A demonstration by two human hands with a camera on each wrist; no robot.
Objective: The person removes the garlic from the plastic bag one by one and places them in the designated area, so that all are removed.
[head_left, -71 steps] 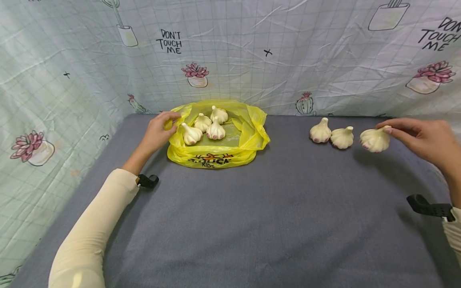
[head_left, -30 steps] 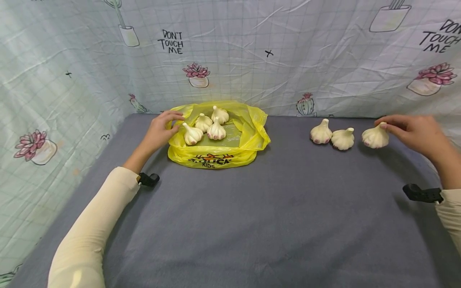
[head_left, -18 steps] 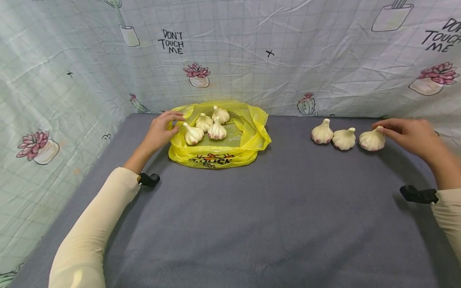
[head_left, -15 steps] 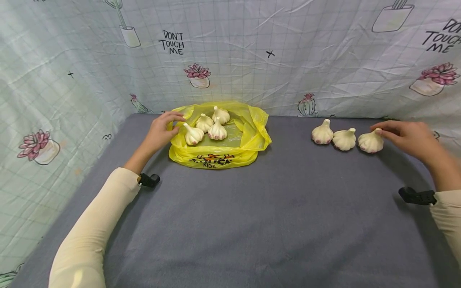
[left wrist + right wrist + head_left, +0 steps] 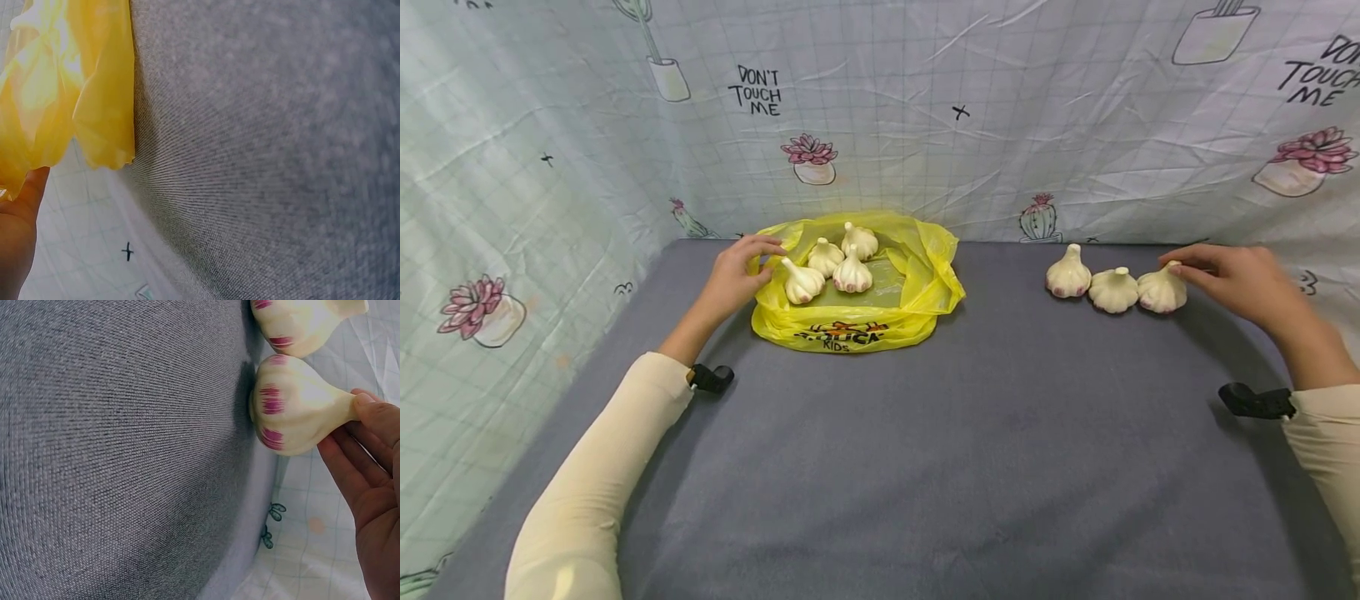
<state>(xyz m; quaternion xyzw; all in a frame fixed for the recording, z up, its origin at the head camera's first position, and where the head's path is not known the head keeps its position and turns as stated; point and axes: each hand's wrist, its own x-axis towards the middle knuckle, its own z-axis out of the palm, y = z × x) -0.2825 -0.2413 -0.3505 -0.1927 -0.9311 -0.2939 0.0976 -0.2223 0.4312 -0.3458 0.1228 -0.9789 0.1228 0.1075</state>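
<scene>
My right hand [image 5: 1247,283] pinches the stem of a garlic bulb [image 5: 1162,290] between thumb and fingers, as the right wrist view also shows. The bulb stands on the grey cloth, its side against or very close to a second garlic bulb [image 5: 1113,292]. Left of that one sits a third bulb [image 5: 1068,273]. At the other side, my left hand [image 5: 737,271] grips the left rim of a yellow plastic bag [image 5: 850,329], whose mouth is spread wide. Several more bulbs lie inside the bag, among them a garlic bulb [image 5: 852,271] in front. In the left wrist view the thumb [image 5: 31,190] touches the yellow plastic.
A grey cloth [image 5: 910,467] covers the table. Behind and to the left hangs a pale checked curtain [image 5: 880,108] with plant drawings, meeting the table's back edge. Bare cloth stretches between the bag and the row of bulbs.
My right hand has carried its bulb left and down onto the cloth beside the other two. The middle bulb has shifted slightly, its stem now more upright. My left hand stays at the bag.
</scene>
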